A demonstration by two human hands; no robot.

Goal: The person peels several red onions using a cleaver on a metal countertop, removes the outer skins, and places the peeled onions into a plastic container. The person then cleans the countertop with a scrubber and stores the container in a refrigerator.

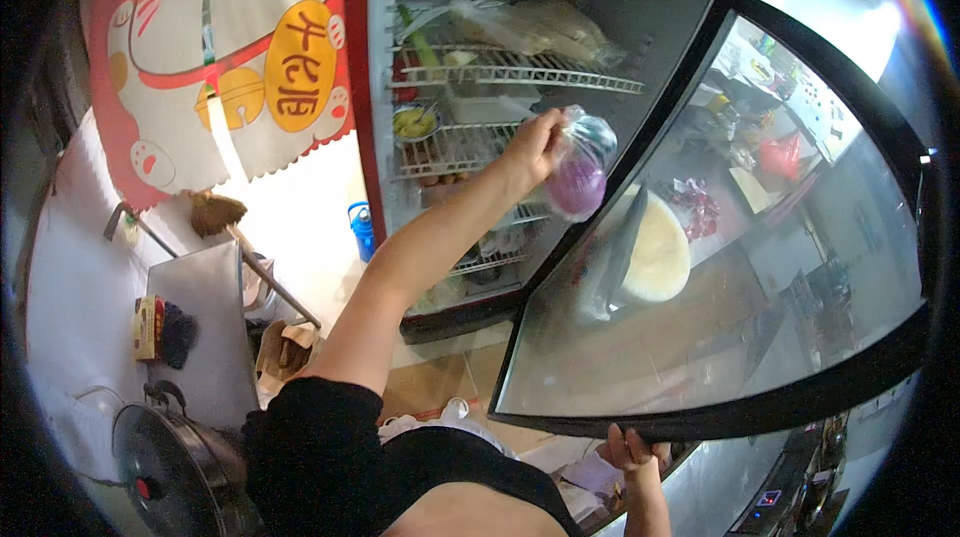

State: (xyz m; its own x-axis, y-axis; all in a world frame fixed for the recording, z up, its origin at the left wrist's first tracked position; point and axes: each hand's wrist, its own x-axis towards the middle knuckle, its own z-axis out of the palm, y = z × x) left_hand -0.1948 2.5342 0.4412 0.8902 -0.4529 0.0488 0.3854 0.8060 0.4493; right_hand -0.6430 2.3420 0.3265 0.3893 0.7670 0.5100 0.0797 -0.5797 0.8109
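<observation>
My left hand (538, 143) grips the gathered top of a clear plastic bag (589, 130), and a round purple item (576, 188), perhaps a vegetable, hangs in it. The bag is in front of the shelves of an upright refrigerator (360, 86), beside the frame of its swung-out glass door (712, 427). At the bottom right, my right hand (637, 451) has its fingers curled on the door's black edge. Bagged food (525, 30) lies on the top wire shelf (525, 77). A bowl of yellowish food (414, 122) sits below it.
A printed cat curtain (240, 49) hangs left of the refrigerator. A metal table (217, 282) with a small box (148, 327) on it is at the left. Below it is a large lidded pot (161, 469). A blue bottle (362, 231) stands beside the refrigerator.
</observation>
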